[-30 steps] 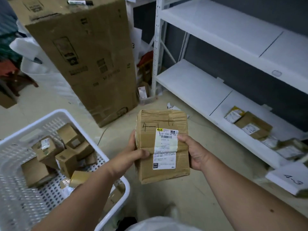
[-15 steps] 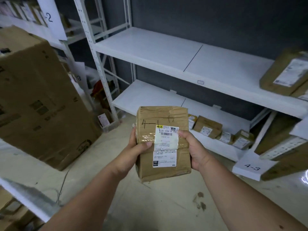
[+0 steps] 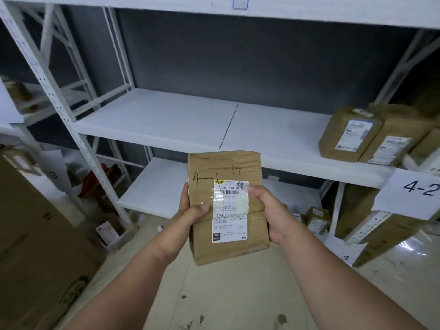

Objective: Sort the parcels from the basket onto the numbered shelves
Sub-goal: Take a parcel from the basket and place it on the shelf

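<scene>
Both hands grip the brown parcel (image 3: 228,208) marked 4-1: left hand (image 3: 190,210) and right hand (image 3: 269,210) clasp its sides, before the white shelf (image 3: 166,120).

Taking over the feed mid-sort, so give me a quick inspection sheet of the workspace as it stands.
Surface: middle shelf, white; its left and centre part is bare.
Job's things: parcel marked 4-1, brown, taped, white label facing the camera; sign 4-2 hangs at the shelf's right end; two labelled parcels stand there.
Clutter: large cardboard box on the floor at left; small parcels on the bottom shelf.
Grippers: left hand and right hand grip the parcel's sides, thumbs in front.
Cables: nothing seen.
Surroundings: dark grey wall, stained floor.
</scene>
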